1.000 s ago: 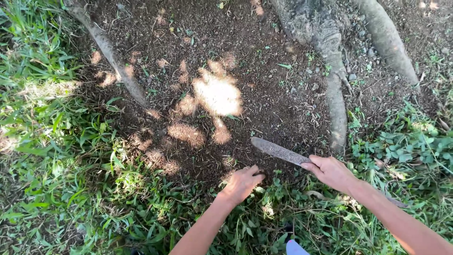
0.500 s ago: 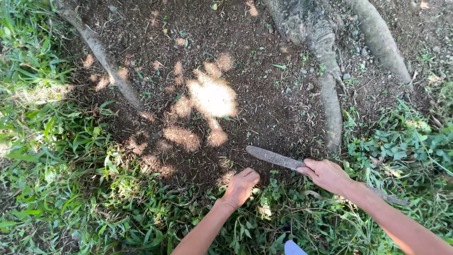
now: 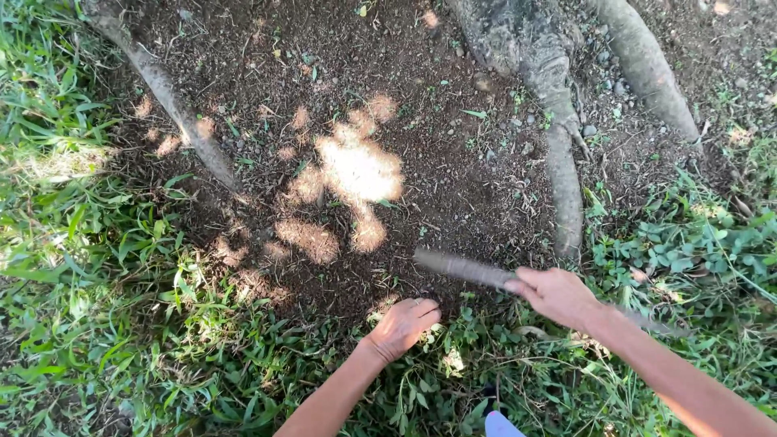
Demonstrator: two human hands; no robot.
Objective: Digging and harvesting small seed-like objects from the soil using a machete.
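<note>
My right hand (image 3: 557, 295) is closed round a long blade (image 3: 463, 268) whose axis runs out left of that grip, low over bare soil (image 3: 421, 105), while my left hand (image 3: 402, 325), nearer the tip, clutches weeds (image 3: 453, 340) just below it.

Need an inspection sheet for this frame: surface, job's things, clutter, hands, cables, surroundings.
Surface: bare dark soil with sun patches, edged by grass.
Job's things: long flat blade, blurred, low over the soil.
Clutter: small stones, leaf bits.
Hands: right hand closed on the blade's handle end; left hand gripping low weeds at the soil edge.
Cables: nothing seen.
Surroundings: tree roots across the top, leafy plants on the right.
</note>
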